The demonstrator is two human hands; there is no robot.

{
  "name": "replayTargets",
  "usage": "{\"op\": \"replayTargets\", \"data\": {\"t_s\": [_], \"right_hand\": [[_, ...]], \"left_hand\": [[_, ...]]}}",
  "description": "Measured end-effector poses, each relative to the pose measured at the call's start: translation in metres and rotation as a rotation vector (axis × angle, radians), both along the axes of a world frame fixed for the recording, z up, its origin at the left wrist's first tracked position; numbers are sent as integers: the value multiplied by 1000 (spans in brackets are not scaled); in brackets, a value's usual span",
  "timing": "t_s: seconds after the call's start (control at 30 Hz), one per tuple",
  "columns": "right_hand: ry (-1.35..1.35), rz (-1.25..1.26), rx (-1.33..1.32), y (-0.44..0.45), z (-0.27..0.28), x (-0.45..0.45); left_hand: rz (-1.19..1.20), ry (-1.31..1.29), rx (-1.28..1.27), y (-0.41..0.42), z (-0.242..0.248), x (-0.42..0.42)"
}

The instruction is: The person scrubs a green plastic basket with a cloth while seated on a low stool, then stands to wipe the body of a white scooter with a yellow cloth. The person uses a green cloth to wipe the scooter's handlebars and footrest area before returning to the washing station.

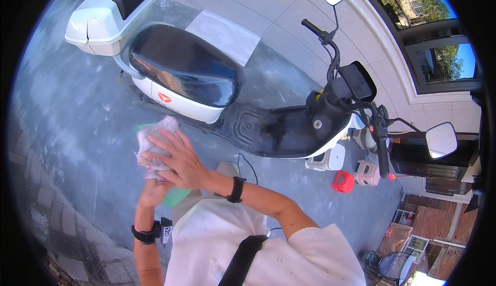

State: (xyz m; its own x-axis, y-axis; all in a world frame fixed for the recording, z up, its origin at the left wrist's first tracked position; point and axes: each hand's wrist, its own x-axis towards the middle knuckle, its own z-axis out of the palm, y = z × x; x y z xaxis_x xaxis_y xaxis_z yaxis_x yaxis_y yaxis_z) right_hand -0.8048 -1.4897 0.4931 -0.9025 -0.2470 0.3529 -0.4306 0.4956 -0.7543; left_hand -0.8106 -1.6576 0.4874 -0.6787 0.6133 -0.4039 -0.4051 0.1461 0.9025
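A folded pale cloth with pink edging [159, 135] is between my two hands, above the grey floor and to the left of an electric scooter's white side panel [186, 104]. My right hand [180, 162] lies over the cloth, its fingers spread and bent against it. From below, my left hand [155, 192] supports the cloth's lower end; its fingers are mostly hidden. Something thin and green [176, 197] shows beneath my hands and again behind the cloth's upper edge. The scooter's black seat [186, 63] is above and to the right of the cloth.
A white top box [112, 19] sits on the floor behind the scooter. The footboard [252, 127], handlebar [381, 146] and mirrors extend to the right. Beyond are a white stool [333, 157], a red stool [342, 181] and a pink stool [366, 173]. A tiled wall with windows runs alongside.
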Motion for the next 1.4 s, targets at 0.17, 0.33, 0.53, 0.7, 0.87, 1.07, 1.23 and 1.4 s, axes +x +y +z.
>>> {"op": "replayTargets", "data": {"t_s": [0.17,0.33,0.53,0.7,0.87,1.07,1.23,1.4], "right_hand": [[-334,-179,-384,7,-21,-57],[-319,-246,-132,6,-26,-50],[-222,-94,-39,8,-44,-40],[-272,-28,-172,34,-54,-59],[-389,110,-276,59,-62,-63],[-676,-265,-536,171,-80,-83],[-346,-962,124,342,-118,-96],[-430,-1431,500,456,-161,-89]], "left_hand": [[-67,-175,182,9,9,-29],[-71,-181,55,22,-14,-51],[69,-117,-67,15,-32,-56],[68,-414,-98,17,-18,-66],[646,-681,9,47,-38,-69],[723,-646,-200,37,-59,-74],[731,-617,-294,11,-67,-80],[782,-646,-253,6,-85,-81]]}}
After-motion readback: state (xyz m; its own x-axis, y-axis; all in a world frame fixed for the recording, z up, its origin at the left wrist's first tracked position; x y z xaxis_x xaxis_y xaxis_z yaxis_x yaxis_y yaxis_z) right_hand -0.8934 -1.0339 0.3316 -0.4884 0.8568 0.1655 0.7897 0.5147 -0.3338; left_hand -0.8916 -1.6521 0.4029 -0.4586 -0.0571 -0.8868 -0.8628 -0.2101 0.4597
